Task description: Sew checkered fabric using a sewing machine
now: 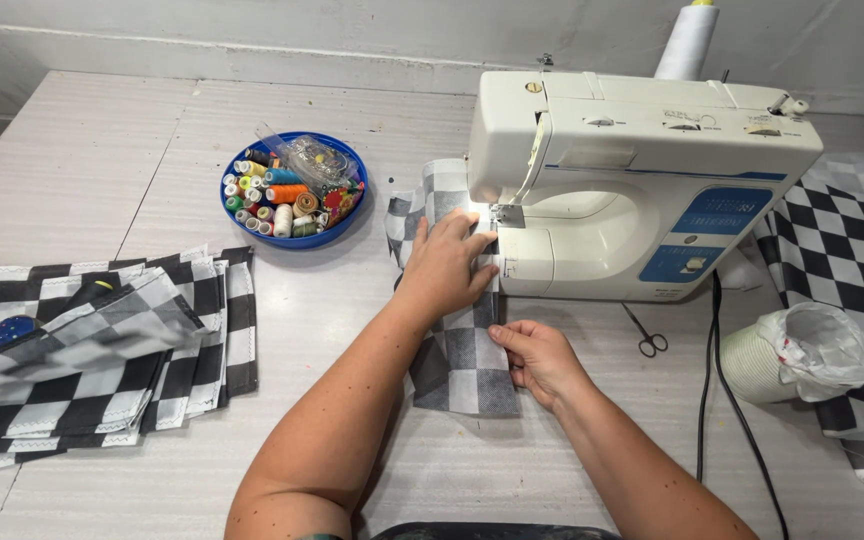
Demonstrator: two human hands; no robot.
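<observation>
Under the white sewing machine (632,180), left hand (447,265) pressed flat, fingers spread, on grey-checked fabric strip (462,350), right hand (537,355) pinching its edge; fingertips near needle risked a prick.

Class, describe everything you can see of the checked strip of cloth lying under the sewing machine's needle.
The checked strip of cloth is a narrow, soft-looking woven piece in grey and white squares. It lies flat on the pale table, running from behind the presser foot of the white sewing machine towards the person. The left hand presses flat on it beside the needle; the right hand pinches its right edge nearer the person. Its far end crumples slightly behind the machine.
</observation>
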